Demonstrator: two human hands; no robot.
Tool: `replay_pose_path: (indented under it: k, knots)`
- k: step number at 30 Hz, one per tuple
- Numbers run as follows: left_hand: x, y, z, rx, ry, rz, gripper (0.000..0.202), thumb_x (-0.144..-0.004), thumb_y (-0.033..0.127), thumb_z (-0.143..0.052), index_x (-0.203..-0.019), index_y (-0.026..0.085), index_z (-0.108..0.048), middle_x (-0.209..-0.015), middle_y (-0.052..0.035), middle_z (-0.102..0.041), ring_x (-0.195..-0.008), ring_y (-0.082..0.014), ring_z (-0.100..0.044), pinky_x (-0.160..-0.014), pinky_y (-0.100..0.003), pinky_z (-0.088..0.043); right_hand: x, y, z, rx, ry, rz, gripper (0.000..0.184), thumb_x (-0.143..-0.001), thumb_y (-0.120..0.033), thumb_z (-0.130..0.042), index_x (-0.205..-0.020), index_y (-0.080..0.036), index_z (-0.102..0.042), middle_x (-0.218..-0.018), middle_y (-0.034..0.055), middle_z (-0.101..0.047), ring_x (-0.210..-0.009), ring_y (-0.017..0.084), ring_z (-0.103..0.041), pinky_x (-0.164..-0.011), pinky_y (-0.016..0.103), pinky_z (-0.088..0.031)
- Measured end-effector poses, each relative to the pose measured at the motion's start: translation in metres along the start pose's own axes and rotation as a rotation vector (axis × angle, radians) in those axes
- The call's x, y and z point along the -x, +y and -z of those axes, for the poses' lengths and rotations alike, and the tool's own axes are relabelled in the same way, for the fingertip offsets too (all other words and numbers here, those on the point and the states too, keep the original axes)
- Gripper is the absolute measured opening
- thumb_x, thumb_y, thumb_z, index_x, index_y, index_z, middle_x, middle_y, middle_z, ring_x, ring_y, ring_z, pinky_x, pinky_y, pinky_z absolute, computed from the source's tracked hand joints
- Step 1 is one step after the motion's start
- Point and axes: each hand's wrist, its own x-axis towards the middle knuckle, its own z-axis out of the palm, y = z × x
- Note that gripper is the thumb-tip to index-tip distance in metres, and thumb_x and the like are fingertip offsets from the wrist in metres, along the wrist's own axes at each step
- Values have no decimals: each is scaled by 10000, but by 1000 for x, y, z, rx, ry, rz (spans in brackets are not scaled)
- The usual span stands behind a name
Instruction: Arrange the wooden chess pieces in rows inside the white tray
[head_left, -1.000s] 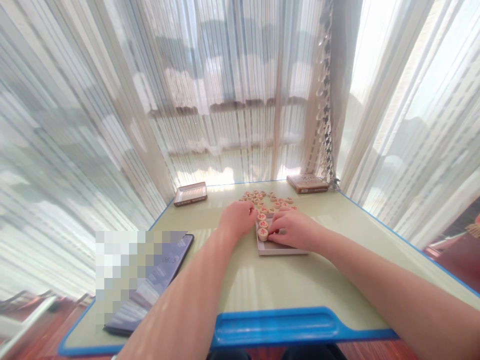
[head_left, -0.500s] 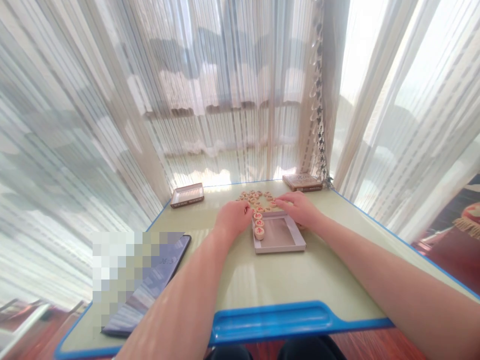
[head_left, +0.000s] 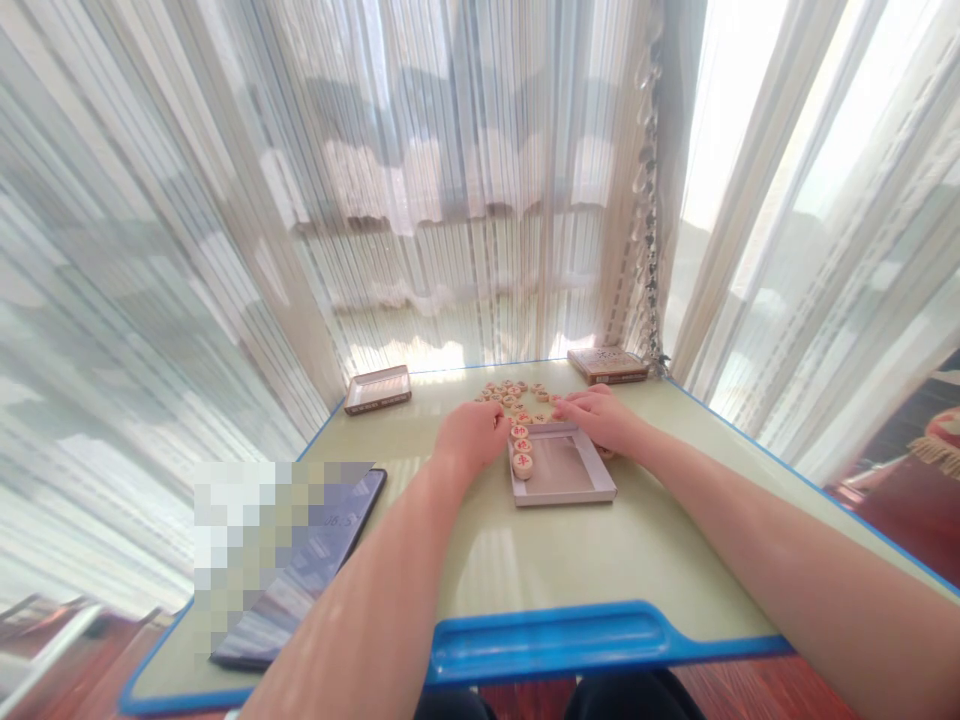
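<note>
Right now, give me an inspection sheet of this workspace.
Surface: pale-green, blue-rimmed table.
Working things: shallow white open box; three round wooden red-marked pieces along its left side; loose round wooden pieces beyond.
Clutter: dark-framed flat tablet, left; shallow brown-walled tray, far left; flat brown box, far right.
Left hand: curled by the white box's far-left corner; grip hidden.
Right hand: fingertips near loose pieces; grip unclear.
Cables: nothing seen.
Surroundings: sheer striped curtains; reddish floor.

Left hand (head_left: pixel 469 438) hides own grip (cannot tell); tablet (head_left: pixel 311 565) partly pixelated.
</note>
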Motion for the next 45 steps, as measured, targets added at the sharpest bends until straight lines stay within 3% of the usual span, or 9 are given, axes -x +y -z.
replay_pose_path:
  k: [11, 19, 29, 38, 45]
  knots:
    - [0, 2, 1, -47, -13, 1, 276, -801, 282, -373, -706, 191, -615, -689, -37, -631, -613, -160, -532, -512, -258, -287, -3, 5, -9, 104, -27, 35, 420, -876, -418, -309, -951, -264, -692, -1053, 15, -661, -1053, 220, -489, -939, 369, -292]
    - [-2, 2, -1, -53, -35, 11, 287, -809, 296, -363, -717, 193, -614, -695, -39, -636, -615, -158, -537, -514, -255, -294, -2, 1, -6, 108, -86, -37, 415, -860, -494, -305, -953, -356, -685, -1071, -34, -654, -1114, 248, -433, -980, 425, -251]
    - [-1, 0, 2, -77, -23, 10, 293, -802, 317, -363, -699, 199, -611, -696, -37, -629, -625, -160, -535, -513, -252, -290, -1, 1, -6, 104, -103, -43, 447, -874, -474, -280, -1029, -305, -664, -1157, -21, -612, -1131, 249, -425, -982, 407, -272]
    - [-2, -1, -1, -67, -18, 6, 323, -814, 350, -348, -718, 209, -623, -683, -36, -626, -628, -169, -534, -524, -257, -302, 0, 0, -3, 30, -100, -58, 474, -870, -509, -264, -925, -323, -696, -1078, -38, -651, -1113, 244, -429, -985, 408, -254]
    - [-1, 1, 0, -49, -14, 21, 304, -806, 328, -356, -701, 205, -613, -671, -32, -621, -615, -156, -527, -508, -248, -287, -3, 7, -5, -3, -4, -146, 500, -849, -534, -280, -871, -273, -706, -968, 24, -675, -1076, 264, -445, -929, 397, -319]
